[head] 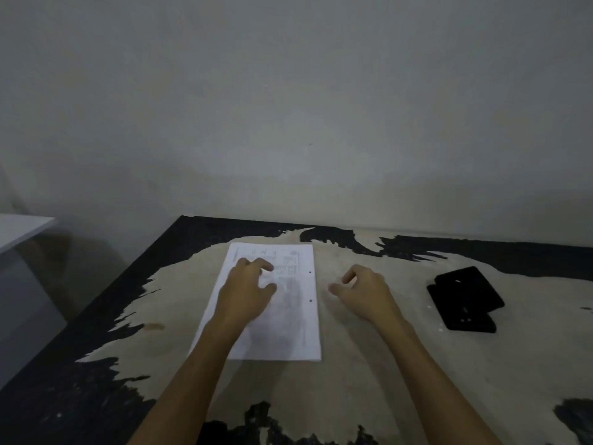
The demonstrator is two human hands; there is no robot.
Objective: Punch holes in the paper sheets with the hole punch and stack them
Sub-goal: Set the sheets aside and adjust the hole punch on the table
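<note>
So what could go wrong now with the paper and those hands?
1. The left hand rests on the paper; sliding it could skew or crease the sheet, so the stack ends up crooked.
2. The hole punch lies away to the right, beyond the empty right hand; a hurried reach might knock it.
3. Small white specks, maybe punched bits, lie near the punch and could scatter over the worn table.

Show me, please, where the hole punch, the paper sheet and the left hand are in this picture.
hole punch (465, 298): head view, on its black top.
paper sheet (288, 329): head view, on its bare lower half.
left hand (247, 290): head view, on the back of the hand.
</note>
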